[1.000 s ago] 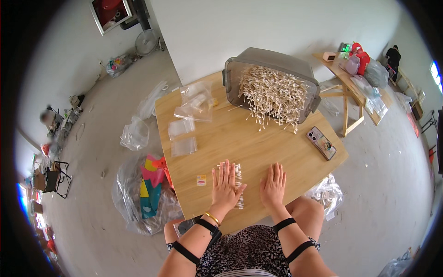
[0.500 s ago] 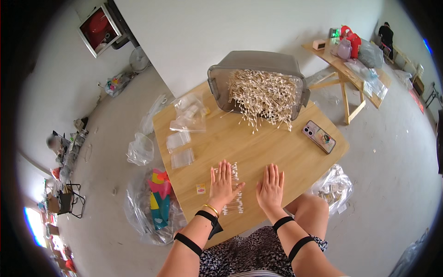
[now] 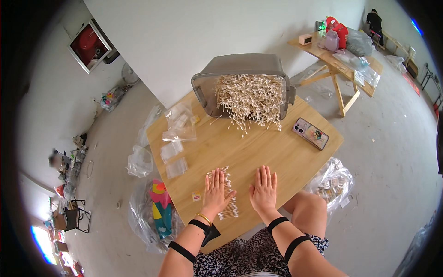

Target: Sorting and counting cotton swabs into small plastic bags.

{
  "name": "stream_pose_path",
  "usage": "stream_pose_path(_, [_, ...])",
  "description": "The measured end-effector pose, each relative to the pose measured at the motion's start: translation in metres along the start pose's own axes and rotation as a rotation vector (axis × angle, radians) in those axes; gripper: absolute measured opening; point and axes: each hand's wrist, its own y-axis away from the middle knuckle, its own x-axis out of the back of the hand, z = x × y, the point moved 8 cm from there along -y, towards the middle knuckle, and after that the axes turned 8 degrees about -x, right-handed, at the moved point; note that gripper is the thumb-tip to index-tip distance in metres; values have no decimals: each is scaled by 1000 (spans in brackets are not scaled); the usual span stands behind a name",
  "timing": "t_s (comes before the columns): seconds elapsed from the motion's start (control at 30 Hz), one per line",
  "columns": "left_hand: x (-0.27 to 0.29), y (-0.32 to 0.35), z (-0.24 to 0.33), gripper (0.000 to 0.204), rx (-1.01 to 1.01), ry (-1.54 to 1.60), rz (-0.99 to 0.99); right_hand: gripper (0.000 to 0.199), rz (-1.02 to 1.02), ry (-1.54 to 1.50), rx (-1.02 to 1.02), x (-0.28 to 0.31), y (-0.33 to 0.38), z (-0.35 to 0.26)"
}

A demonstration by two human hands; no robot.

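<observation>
My left hand (image 3: 216, 194) lies flat, fingers stretched out, over part of a row of cotton swabs (image 3: 229, 203) on the wooden table (image 3: 240, 154). The swabs lie side by side and show along the right of that hand; the rest are hidden under it. To the right, my right hand (image 3: 264, 191) rests flat on the bare tabletop with nothing in it. A small yellow and white card (image 3: 196, 196) lies left of my left hand. Beyond both hands, a grey plastic bin (image 3: 244, 62) on its side spills a heap of cotton swabs (image 3: 251, 99) onto the table.
Clear plastic bags (image 3: 179, 127) and small clear packets (image 3: 175, 164) lie along the table's left side. A phone (image 3: 311, 134) is at the right. Filled plastic bags (image 3: 333, 182) stand on the floor by the table. A second wooden table (image 3: 339, 62) holds bags; a person (image 3: 374, 25) is far behind.
Both hands keep the same flat pose on the table. The whole view has shifted a little, so the bin, phone and packets appear further left.
</observation>
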Motion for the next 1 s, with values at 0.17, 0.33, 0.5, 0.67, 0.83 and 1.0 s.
stream_pose_path(0.17, [-2,-1,2,100,6,30,27,64,-7,0,-6,-2,1,1])
stream_pose_path(0.33, [0,-11,-5,100,14,27,3,63,0,-6,-9,0,-1,0])
stream_pose_path(0.5, [-1,-13,-6,100,11,-2,-38,62,-16,11,-19,-2,1,2])
stream_pose_path(0.67, [4,-21,-11,100,19,35,41,61,7,20,-7,1,-2,0])
stream_pose_path(0.83, [-1,-13,-1,101,-8,14,57,62,3,-5,-20,0,0,2])
stream_pose_path(1.0, [-5,-7,-2,103,0,54,17,63,-17,8,-21,0,1,0])
